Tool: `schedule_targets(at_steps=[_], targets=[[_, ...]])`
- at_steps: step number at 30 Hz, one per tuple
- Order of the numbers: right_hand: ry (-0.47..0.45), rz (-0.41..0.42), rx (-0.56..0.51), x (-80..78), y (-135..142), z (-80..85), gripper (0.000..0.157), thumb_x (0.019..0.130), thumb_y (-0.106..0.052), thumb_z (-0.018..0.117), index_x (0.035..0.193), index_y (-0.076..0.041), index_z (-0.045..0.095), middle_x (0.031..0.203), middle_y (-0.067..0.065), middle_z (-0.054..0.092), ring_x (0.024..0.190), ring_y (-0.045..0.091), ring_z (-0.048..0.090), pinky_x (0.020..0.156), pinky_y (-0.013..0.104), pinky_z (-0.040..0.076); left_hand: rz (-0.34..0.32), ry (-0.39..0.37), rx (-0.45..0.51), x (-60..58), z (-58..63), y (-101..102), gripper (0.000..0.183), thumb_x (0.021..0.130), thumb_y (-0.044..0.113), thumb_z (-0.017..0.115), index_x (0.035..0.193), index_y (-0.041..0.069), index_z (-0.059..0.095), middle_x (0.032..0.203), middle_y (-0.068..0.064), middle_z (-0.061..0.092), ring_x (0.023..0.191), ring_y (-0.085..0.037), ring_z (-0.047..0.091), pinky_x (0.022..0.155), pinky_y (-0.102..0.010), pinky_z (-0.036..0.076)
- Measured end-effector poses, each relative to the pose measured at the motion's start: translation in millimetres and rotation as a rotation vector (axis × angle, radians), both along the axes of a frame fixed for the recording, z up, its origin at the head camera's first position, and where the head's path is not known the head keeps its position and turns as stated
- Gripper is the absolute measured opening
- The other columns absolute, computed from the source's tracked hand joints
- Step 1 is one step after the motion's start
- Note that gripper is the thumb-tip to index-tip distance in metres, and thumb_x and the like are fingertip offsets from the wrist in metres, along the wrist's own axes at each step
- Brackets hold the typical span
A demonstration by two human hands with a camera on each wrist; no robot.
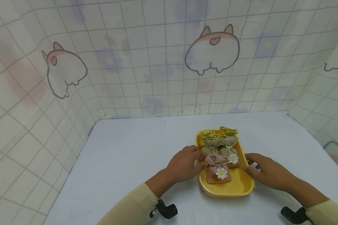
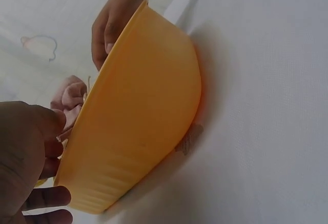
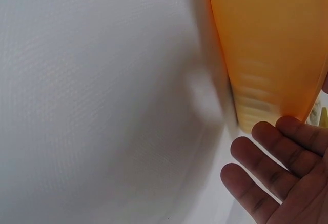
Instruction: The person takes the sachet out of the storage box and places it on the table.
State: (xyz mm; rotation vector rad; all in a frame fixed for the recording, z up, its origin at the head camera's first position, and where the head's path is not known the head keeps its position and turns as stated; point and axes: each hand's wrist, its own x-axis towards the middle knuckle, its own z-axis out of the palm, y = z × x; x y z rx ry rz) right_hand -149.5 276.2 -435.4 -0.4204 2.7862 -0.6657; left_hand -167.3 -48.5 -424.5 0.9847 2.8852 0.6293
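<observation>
A yellow plastic tray (image 1: 242, 184) stands on the white table, holding several small drawstring pouches. Nearest the front lies a pink pouch (image 1: 217, 160) with a white flower on its cord. Behind it are olive-beige pouches (image 1: 228, 151), one overlapped by another white flower (image 1: 233, 159), then yellow ones (image 1: 228, 130). My left hand (image 1: 186, 164) reaches over the left rim, its thumb and forefinger pinching the pink pouch's gathered side, the other fingers at the rim. At the opposite side my right hand (image 1: 270, 173) grips the rim, thumb on top and fingers along the outer wall (image 3: 271, 55).
The white-covered table (image 1: 135, 150) extends to the left and behind the tray. A checked curtain (image 1: 157, 62) with cartoon animal drawings hangs around the back and sides. A black wrist mount (image 1: 167, 210) projects below each forearm.
</observation>
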Motion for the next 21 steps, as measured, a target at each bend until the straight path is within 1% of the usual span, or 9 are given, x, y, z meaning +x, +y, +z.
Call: schedule_targets(at_steps=[4,7,11,14,16,21], targets=[[0.002,0.007,0.001,0.3,-0.2,1.3,0.066,0.099,-0.047,0.065,0.141,0.003,0.053,0.120,0.014,0.066,0.097,0.028,0.066,0.074,0.048,0.057,-0.007,0.018,-0.001,0.7,0.4,2.5,0.025,0.101,0.040,0.065,0.117,0.022,0.074,0.107,0.010,0.063,0.101,-0.008,0.055,0.081,-0.022,0.048],[0.000,0.009,0.005,0.0,-0.4,1.8,0.066,0.099,-0.046,0.064,0.141,0.004,0.052,0.120,0.015,0.066,0.097,0.028,0.066,0.074,0.048,0.057,-0.003,0.045,0.000,0.1,0.7,4.3,0.023,0.100,0.040,0.067,0.113,0.023,0.075,0.100,0.013,0.065,0.095,-0.007,0.053,0.077,-0.021,0.045],[0.006,0.007,0.009,-0.1,-0.4,1.7,0.065,0.099,-0.046,0.064,0.141,0.003,0.054,0.126,0.018,0.065,0.099,0.029,0.065,0.075,0.048,0.057,-0.003,0.070,0.023,-1.2,2.0,6.8,0.020,0.098,0.041,0.069,0.106,0.025,0.078,0.092,0.018,0.067,0.088,-0.006,0.050,0.072,-0.021,0.042],[0.009,0.006,0.011,-0.5,-0.4,1.8,0.065,0.099,-0.047,0.064,0.140,0.002,0.055,0.131,0.020,0.063,0.101,0.031,0.065,0.076,0.049,0.057,-0.008,0.051,0.060,-1.5,4.0,8.0,0.016,0.097,0.038,0.072,0.101,0.024,0.079,0.085,0.020,0.065,0.083,-0.005,0.049,0.068,-0.020,0.041],[0.008,0.009,0.010,-0.9,-0.2,1.6,0.065,0.100,-0.048,0.063,0.140,0.002,0.055,0.132,0.021,0.062,0.101,0.031,0.065,0.076,0.050,0.057,-0.010,0.022,0.093,-1.5,5.1,8.7,0.012,0.096,0.034,0.073,0.098,0.024,0.079,0.082,0.021,0.063,0.082,-0.004,0.049,0.067,-0.019,0.041],[0.005,0.003,0.002,-0.5,-0.1,-0.9,0.064,0.100,-0.047,0.063,0.140,0.002,0.055,0.133,0.021,0.062,0.102,0.031,0.065,0.077,0.049,0.057,-0.013,-0.057,0.195,0.6,8.2,9.6,0.005,0.093,0.026,0.075,0.095,0.021,0.077,0.081,0.018,0.061,0.078,-0.004,0.049,0.064,-0.019,0.042]])
